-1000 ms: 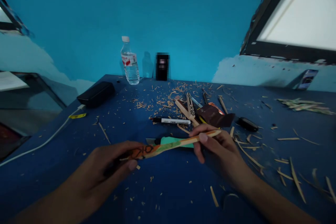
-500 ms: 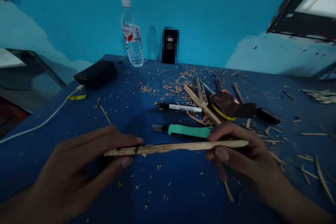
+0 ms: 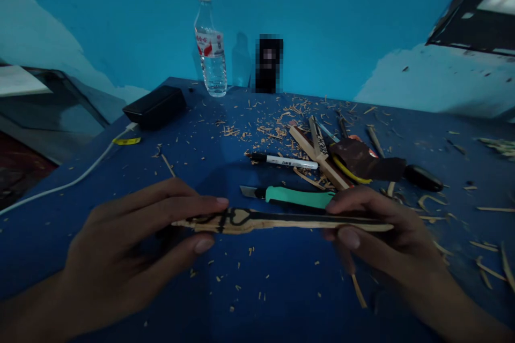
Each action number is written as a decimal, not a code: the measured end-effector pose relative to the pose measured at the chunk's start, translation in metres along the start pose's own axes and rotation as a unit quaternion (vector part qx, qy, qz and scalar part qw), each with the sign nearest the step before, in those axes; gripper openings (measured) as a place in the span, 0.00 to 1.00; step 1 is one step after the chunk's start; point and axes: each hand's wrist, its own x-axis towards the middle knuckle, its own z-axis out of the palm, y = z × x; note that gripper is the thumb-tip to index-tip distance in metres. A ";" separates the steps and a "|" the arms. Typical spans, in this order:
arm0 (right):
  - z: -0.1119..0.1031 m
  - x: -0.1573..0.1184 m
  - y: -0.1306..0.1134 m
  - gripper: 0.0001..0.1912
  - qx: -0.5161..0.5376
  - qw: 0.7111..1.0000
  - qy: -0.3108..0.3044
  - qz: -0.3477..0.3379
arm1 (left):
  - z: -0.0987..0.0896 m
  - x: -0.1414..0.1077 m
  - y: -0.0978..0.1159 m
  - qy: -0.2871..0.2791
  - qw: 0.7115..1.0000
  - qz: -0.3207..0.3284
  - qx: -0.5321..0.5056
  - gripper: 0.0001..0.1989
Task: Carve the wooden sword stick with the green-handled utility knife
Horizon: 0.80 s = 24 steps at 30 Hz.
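Left hand and right hand pinch a slim, black-patterned pale wooden stick between them, apparently to steady it.

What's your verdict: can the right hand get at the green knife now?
Probably yes: the green knife lies close to the right hand, uncovered where visible, though that hand is holding the wooden stick.

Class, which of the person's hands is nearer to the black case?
Left. The left hand is in front of the black case; the right hand is farther, in front and well to its right.
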 end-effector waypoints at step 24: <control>0.008 -0.001 -0.006 0.07 -0.067 0.995 0.053 0.057 | -0.004 0.009 0.008 -0.014 0.999 0.029 -0.006 0.12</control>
